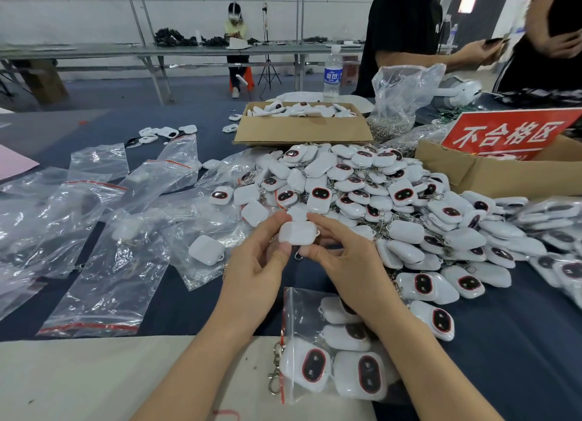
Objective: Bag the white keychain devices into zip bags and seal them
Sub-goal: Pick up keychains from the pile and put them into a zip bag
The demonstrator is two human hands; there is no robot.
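One white keychain device [297, 233], a smooth rounded rectangle with its plain back up, is held above the desk [519, 342] between two hands. The left hand [252, 269] has its grip pinched on the left end, and the right hand [349, 263] has its grip pinched on the right end; a small metal clasp is seen hanging beneath.

Nearest the camera, one clear zip bag [293, 313] with a red strip along its mouth is laid flat, partly under the right forearm. At least four devices are counted inside it, two with dark, red-rimmed oval faces up, and a metal clasp [274, 370] is seen poking out of its mouth.

A heap of devices [378, 197], too many to count, is spread across the middle and right of the dark blue cloth. Crumpled empty zip bags [104, 263] are scattered on the left.

Two cardboard boxes are set behind the heap: one box [302, 129] is filled with white devices, and the second box [491, 175] carries a red sign [510, 134]. One clear sack [400, 99] holding metal rings and one water bottle [332, 74] are stood beyond.
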